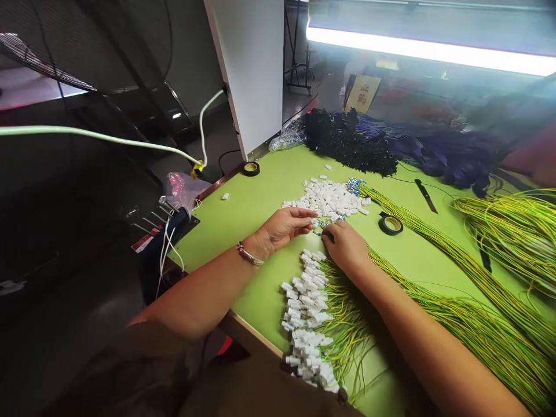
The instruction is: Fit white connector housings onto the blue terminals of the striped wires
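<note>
My left hand [284,227] reaches over the green table [256,202], its fingers pinched together at the near edge of a heap of loose white connectors [330,200]. My right hand [345,246] is closed on the end of a yellow-green wire [319,233] just beside the left fingertips. Whether the left fingers hold a connector is too small to make out. Below the hands lies a row of wires fitted with white connectors [306,313], and their yellow-green strands [434,307] run off to the right under my right forearm.
Two rolls of black tape [390,224] [251,168] lie on the table. Bundles of yellow-green wires [512,231] fill the right side. Black and dark blue wire heaps [351,139] sit at the back. A white panel [254,69] stands at the table's far left corner.
</note>
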Tool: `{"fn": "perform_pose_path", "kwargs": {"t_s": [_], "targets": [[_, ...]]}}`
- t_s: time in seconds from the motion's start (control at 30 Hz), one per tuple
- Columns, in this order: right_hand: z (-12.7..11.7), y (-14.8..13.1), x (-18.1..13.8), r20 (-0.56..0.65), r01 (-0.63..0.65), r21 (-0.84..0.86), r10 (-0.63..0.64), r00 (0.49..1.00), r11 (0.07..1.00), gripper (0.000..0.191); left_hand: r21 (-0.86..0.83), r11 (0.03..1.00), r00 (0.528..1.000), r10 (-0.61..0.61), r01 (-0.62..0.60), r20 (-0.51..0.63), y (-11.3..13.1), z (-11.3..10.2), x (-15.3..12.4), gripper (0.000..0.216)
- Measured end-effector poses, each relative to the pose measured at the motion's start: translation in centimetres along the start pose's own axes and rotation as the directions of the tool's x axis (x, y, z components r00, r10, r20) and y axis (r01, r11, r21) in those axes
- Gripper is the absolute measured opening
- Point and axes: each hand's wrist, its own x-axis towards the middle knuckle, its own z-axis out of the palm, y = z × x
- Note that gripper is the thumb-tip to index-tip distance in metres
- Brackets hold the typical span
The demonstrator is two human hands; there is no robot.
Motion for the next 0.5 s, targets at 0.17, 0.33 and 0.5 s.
{"fn": "perform_pose_path", "kwargs": {"t_s": [0.17, 0.33, 0.5], "targets": [[-0.6, 0.6, -0.8, -0.053, -0.016, 0.017, 0.017, 0.998, 1.0, 0.02, 0.034, 0.999, 0.999, -0.04, 0.04, 0.024, -0.7, -0.4, 0.1, 0.021], [-1.7, 1.5, -2.7, -0.187, -0.026, 0.486, 0.132, 0.973, 0.874, 0.014, 0.038, 0.997, 0.996, -0.062, 0.06, 0.063, -1.6, -0.2, 0.2, 0.028], [-0.9, 1.3, -3.9, -0.187, 0.011, 0.614, 0.132, 0.973, 0.789, 0.015, 0.044, 0.994, 0.987, -0.107, 0.103, 0.116, -2.1, 0.1, -0.1, 0.028]]}}
